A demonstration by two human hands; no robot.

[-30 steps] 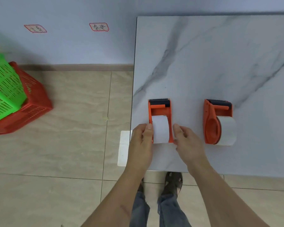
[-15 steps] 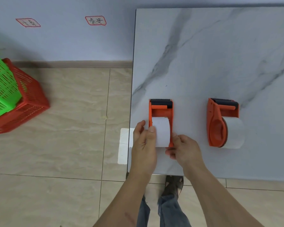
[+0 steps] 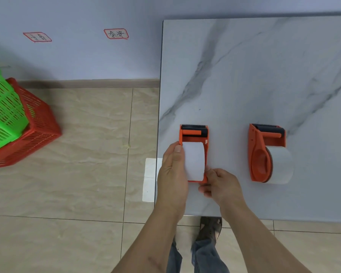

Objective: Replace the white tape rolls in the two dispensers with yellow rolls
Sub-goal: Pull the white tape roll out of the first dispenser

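The right hand has curled in at the near corner of the left dispenser.

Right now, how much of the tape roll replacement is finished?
Nothing looks finished: both orange dispensers hold white rolls, and no yellow roll is in view. In hand: the left hand holds the left dispenser beside its white roll, and the right hand pinches its near corner. The right dispenser lies untouched. Both swaps remain.

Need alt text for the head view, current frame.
Both hands hold the left orange plastic tape dispenser on a grey-veined marble table: left hand against its white tape roll, right hand at its near end. A second orange dispenser stands untouched to the right.
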